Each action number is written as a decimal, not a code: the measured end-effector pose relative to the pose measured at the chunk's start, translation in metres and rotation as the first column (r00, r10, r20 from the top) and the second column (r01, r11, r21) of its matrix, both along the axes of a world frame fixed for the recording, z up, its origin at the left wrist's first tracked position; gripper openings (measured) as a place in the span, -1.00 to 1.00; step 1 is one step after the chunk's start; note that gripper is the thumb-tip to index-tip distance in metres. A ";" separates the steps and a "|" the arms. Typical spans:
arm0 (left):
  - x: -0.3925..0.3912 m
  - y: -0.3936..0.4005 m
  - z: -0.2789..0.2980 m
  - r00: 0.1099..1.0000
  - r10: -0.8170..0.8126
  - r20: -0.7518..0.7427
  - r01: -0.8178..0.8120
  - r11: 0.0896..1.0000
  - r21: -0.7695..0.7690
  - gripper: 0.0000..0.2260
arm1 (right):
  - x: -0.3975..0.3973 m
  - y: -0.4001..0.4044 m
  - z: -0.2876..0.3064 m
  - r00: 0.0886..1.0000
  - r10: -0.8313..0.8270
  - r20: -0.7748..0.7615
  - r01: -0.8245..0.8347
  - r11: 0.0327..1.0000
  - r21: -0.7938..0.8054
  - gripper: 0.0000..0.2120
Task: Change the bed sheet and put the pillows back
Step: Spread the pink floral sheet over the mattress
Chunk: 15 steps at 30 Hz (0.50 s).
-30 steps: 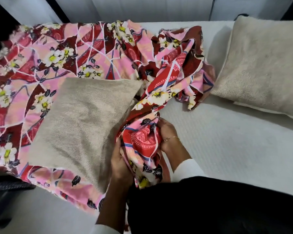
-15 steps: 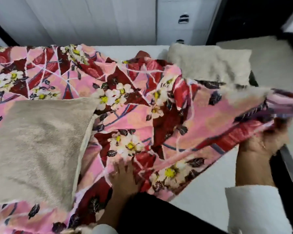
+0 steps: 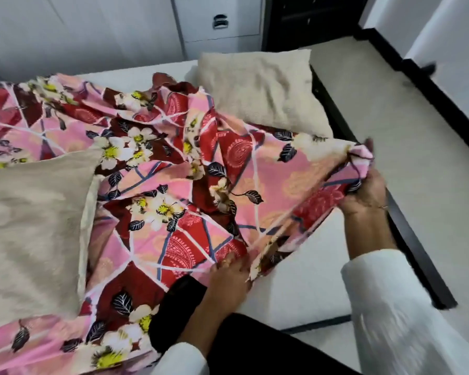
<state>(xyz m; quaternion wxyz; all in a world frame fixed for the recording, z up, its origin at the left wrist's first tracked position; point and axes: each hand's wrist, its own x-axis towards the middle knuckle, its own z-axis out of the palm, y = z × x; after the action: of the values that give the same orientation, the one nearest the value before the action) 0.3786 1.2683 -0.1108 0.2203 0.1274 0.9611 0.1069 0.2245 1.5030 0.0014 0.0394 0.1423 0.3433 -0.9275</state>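
Along the near right edge of the bed, the right hand [image 3: 364, 189] has its fingers curled around a bunched corner of the floral bed sheet [image 3: 179, 185], lifting it just above the bare white mattress [image 3: 303, 288]. To its left and nearer, the left hand [image 3: 229, 277] pinches the same hem, so a taut fold runs between the two grips. From there the sheet spreads left and far across the bed in loose wrinkles. It lies partly under a beige pillow [image 3: 33, 228] at the near left and reaches the foot of a second beige pillow [image 3: 260, 87] at the far right.

I judge the cloth thin, light and limp: it creases readily, will not hold a shape, and sags wherever it is unsupported. It should not be fragile, and looks only mildly slippery. The hem and corners seem the best places to hold, since a pull there spreads the fabric rather than bunching it. The near-left pillow's weight will likely drag against any tug, so it probably needs lifting off first.
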 end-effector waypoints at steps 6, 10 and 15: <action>0.046 0.052 0.017 0.957 -0.280 0.077 0.255 0.936 0.243 -0.47 | 0.044 0.070 0.003 0.905 -0.424 0.031 0.380 0.840 0.387 -0.83; 0.076 0.078 -0.009 0.920 -0.303 0.250 0.244 0.939 0.243 -0.24 | 0.075 0.105 -0.052 0.843 -0.511 0.168 0.198 0.585 0.786 -0.90; 0.078 0.095 -0.006 0.989 -0.136 -0.059 0.147 0.948 0.282 -0.65 | 0.113 0.103 -0.094 0.812 -0.387 0.437 -0.376 0.227 0.899 -0.71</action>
<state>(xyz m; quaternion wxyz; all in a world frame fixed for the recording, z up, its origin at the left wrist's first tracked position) 0.4567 1.3638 -0.1165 0.1881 0.2283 0.9281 0.2261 0.3378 1.6057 -0.0923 0.0416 0.4128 0.8114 -0.4117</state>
